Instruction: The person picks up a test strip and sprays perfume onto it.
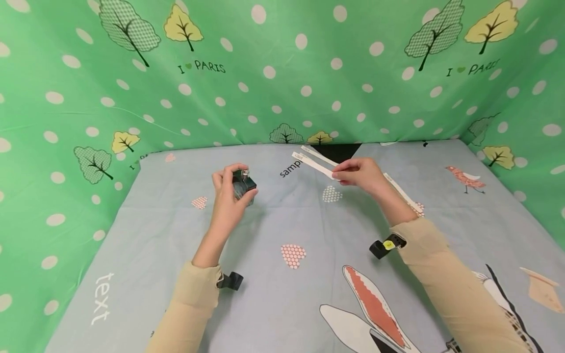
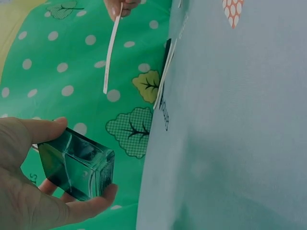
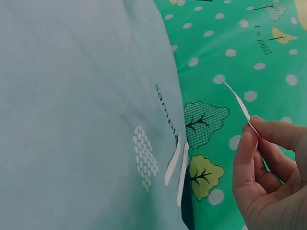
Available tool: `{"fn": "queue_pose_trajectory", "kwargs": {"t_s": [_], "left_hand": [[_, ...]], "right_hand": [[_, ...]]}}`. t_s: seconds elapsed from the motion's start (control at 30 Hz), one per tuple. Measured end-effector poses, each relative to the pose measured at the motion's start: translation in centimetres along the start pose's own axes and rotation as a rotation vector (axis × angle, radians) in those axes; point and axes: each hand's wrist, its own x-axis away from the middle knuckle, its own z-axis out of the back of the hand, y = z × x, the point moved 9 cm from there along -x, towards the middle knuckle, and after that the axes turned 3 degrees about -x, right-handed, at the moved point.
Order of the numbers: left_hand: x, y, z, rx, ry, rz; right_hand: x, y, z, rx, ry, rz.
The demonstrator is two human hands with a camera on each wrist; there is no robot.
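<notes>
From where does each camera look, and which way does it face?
Head: worn on the head, facing forward and down at the tablecloth; left hand, right hand and sleeves show.
Left wrist: worn there, facing the green bottle in the left hand; the right hand partly shows at top.
Right wrist: worn there, facing the white strip in the right hand; the left is unseen.
Both wrist views share that strip.

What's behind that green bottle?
In the left wrist view, spotted green cloth shows behind the bottle. The bottle and left hand hide part of that cloth; anything there can't be made out.
</notes>
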Motion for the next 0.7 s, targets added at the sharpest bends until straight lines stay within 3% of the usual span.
{"fn": "queue_pose_trajectory", "kwargs": {"t_s": [0.37,0.7], "left_hand": [[-0.1,-0.1,0.3,-0.002,0.012,0.006],[-0.1,0.1,0.3,0.006,0.013,0.001]], "right_hand": [[-2.1,1.1,-1.0,-0.004,0.041,-0.022],[-4.1,3.4,-1.9,-0.016,0.07,-0.045]]}}
